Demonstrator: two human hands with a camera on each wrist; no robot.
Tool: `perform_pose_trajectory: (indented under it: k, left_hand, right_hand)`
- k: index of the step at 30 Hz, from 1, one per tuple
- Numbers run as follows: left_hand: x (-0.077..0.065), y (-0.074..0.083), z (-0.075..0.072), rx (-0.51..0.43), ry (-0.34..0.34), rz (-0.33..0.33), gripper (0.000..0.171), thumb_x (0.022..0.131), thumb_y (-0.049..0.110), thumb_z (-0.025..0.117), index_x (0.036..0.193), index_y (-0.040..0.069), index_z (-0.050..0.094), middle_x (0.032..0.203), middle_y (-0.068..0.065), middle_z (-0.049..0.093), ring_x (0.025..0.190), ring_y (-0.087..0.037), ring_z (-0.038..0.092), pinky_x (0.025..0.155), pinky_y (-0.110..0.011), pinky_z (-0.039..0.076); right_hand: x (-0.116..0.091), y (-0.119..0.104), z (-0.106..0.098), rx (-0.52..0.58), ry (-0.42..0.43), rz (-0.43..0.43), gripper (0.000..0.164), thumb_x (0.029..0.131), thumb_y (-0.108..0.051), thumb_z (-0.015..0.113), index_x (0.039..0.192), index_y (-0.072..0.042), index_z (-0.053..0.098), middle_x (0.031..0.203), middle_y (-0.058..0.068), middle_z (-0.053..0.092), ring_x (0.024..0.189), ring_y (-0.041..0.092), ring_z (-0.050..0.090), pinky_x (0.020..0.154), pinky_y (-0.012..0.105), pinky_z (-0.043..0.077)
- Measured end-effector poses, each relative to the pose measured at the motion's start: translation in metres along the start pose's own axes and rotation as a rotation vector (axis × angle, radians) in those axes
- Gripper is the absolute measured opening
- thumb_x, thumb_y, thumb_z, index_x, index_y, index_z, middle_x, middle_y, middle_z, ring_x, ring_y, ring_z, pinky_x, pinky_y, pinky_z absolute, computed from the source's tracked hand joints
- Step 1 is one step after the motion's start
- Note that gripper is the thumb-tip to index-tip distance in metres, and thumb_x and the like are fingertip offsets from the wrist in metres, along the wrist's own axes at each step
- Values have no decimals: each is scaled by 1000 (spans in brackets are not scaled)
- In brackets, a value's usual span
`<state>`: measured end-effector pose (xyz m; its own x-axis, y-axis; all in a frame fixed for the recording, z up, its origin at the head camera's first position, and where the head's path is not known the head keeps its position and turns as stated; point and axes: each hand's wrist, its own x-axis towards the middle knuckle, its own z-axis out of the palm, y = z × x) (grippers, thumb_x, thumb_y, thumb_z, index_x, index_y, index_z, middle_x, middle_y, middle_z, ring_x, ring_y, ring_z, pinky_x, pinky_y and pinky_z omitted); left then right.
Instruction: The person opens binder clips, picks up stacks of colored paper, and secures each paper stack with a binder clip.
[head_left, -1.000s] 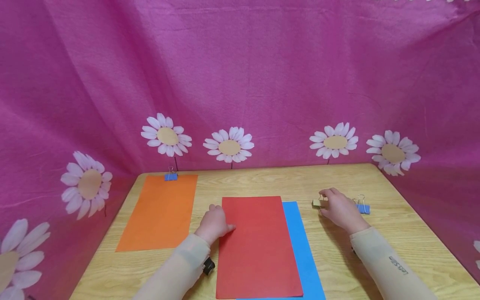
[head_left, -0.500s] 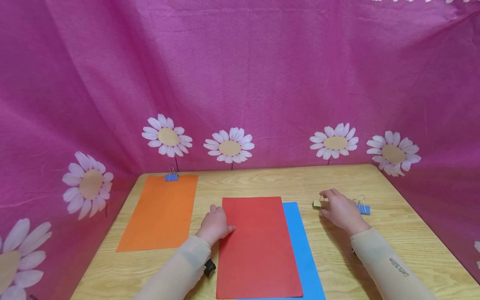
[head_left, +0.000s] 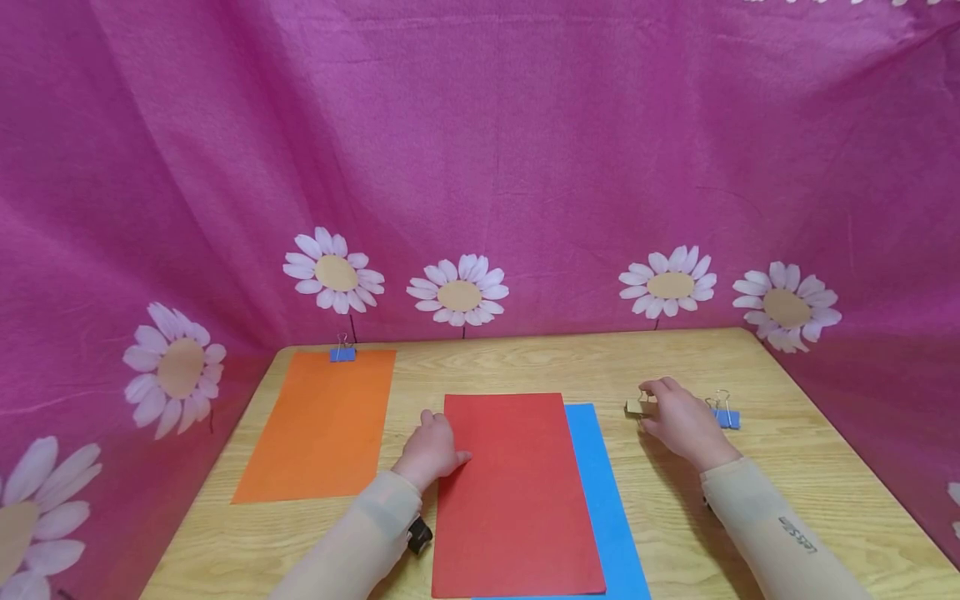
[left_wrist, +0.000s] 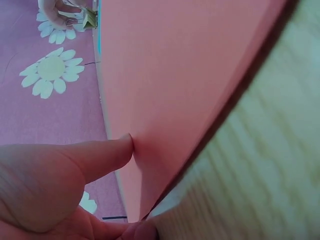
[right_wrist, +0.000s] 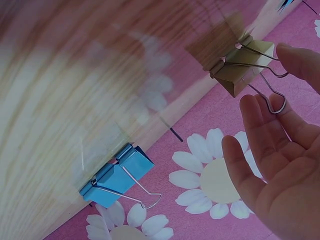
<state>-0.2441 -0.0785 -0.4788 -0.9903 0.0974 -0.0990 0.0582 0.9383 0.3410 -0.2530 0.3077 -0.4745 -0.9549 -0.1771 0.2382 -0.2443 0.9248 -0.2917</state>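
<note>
My right hand [head_left: 682,421] pinches a yellow binder clip [right_wrist: 242,67] by its wire handles, thumb on one side and fingers on the other. A blue binder clip [right_wrist: 120,175] stands on the table close to that hand, partly behind it in the head view. My left hand [head_left: 429,450] rests at the left edge of a red sheet [head_left: 517,500]. Its thumb [left_wrist: 107,157] lies straight on the red surface, while its other fingers touch along the edge. Under the red sheet, a blue sheet [head_left: 611,500] sticks out on the right.
To the left lies an orange sheet [head_left: 318,425] with another blue binder clip [head_left: 342,354] at its top edge. A black object [head_left: 419,535] shows by my left wrist. The wooden table [head_left: 517,362] meets a pink flowered cloth [head_left: 562,167] behind and at both sides.
The yellow binder clip has turned slightly in my right hand, so more of its yellow side shows. My left hand and the sheets stay in place.
</note>
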Motion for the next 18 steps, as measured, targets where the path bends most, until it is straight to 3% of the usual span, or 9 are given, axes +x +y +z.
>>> perform_pose_trajectory:
  k: [8, 15, 17, 18]
  left_hand:
    - [1, 1, 1, -56, -5, -25, 69, 84, 33, 85, 119, -16, 50, 102, -20, 45, 66, -26, 57, 74, -41, 58]
    - [7, 3, 4, -111, -9, -101, 71, 81, 30, 89, 119, -14, 50, 107, -23, 48, 73, -31, 61, 82, -44, 59]
    - [4, 4, 3, -125, -7, -96, 70, 82, 32, 87, 120, -14, 50, 109, -24, 48, 79, -33, 62, 84, -45, 58]
    - [-4, 7, -6, -128, 3, -80, 67, 84, 31, 86, 118, -14, 50, 107, -23, 48, 79, -30, 61, 83, -41, 58]
  right_hand:
    - [0, 1, 0, -1, 8, -16, 54, 82, -8, 83, 129, 6, 59, 120, 28, 63, 98, 42, 68, 89, 61, 54]
    - [0, 2, 0, -4, 8, -23, 54, 82, -8, 82, 129, 7, 59, 120, 28, 63, 99, 42, 68, 89, 60, 54]
    - [0, 2, -1, -4, 7, -24, 54, 82, -8, 82, 129, 7, 59, 120, 28, 63, 99, 42, 68, 89, 60, 54]
    - [0, 2, -1, -4, 5, -23, 54, 82, -8, 82, 129, 7, 59, 120, 28, 63, 99, 42, 68, 89, 60, 55]
